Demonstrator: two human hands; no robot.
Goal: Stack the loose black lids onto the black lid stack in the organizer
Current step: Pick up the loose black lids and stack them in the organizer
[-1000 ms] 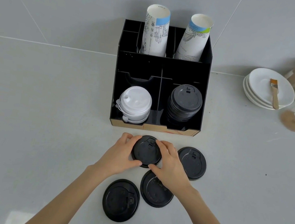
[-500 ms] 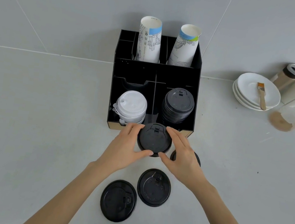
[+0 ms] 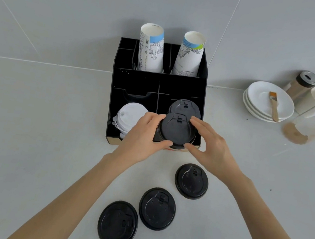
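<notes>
A black lid is held flat between my left hand and my right hand, in front of and just below the top of the black lid stack. That stack stands in the front right compartment of the black organizer. Fingers and thumbs of both hands pinch the lid's rim from either side. Three loose black lids lie on the counter nearer to me: one on the right, one in the middle, one at the left.
White lids fill the organizer's front left compartment, partly hidden by my left hand. Two paper cup stacks rise at its back. To the right sit white saucers with a brush, a shaker, cups and a brown spill.
Both hands have lifted the lid off the counter and carried it forward to the organizer's front right compartment. The lid on the counter that my right hand hid is uncovered.
</notes>
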